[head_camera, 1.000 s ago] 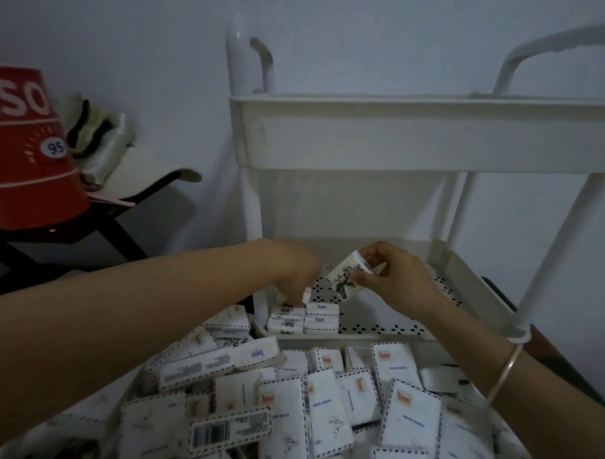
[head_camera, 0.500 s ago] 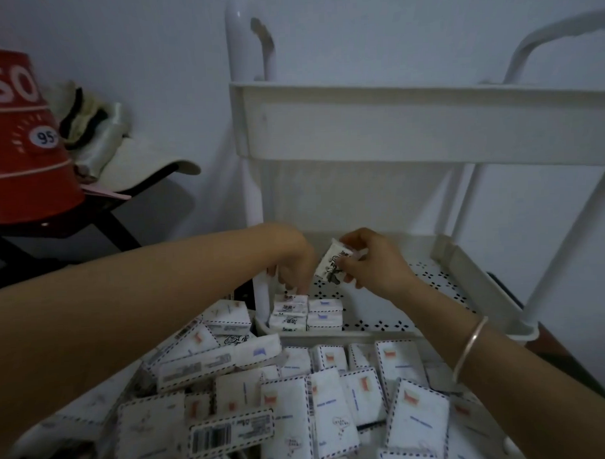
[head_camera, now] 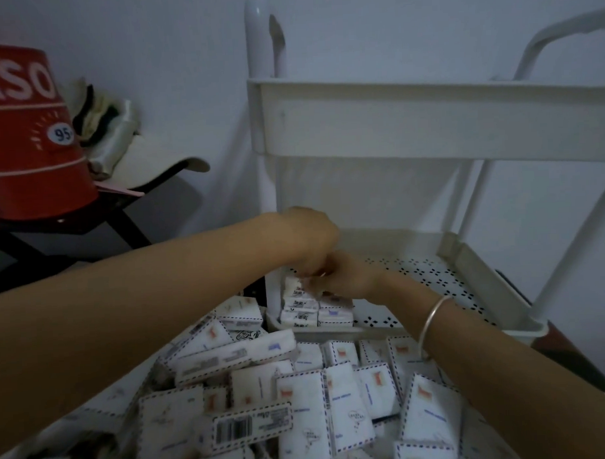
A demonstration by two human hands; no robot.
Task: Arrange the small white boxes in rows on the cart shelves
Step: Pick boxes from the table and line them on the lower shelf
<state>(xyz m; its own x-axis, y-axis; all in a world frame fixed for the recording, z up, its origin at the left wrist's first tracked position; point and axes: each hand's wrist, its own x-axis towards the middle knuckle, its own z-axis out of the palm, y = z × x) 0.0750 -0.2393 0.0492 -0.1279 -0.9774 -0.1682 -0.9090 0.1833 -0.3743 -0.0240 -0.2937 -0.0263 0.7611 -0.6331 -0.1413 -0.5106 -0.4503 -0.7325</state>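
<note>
A small stack of white boxes (head_camera: 317, 313) stands in the front left corner of the cart's perforated middle shelf (head_camera: 433, 276). My right hand (head_camera: 350, 277) pinches one small white box (head_camera: 294, 287) and holds it on top of that stack. My left hand (head_camera: 311, 239) reaches in from the left, its fingers bent down to the same box; its fingertips are hidden behind my right hand. A loose pile of white boxes (head_camera: 299, 384) with dashed borders fills the foreground below the shelf.
The cart's top shelf (head_camera: 427, 122) hangs low over the middle one, with white posts (head_camera: 269, 196) at the corners. A red bucket (head_camera: 27, 136) and bundled cloth (head_camera: 109, 133) sit on a dark stand at the left. The right part of the middle shelf is bare.
My right hand has carried its box left and down from mid-air onto the stack in the shelf corner. My left hand stayed over the stack, and both hands now meet there.
</note>
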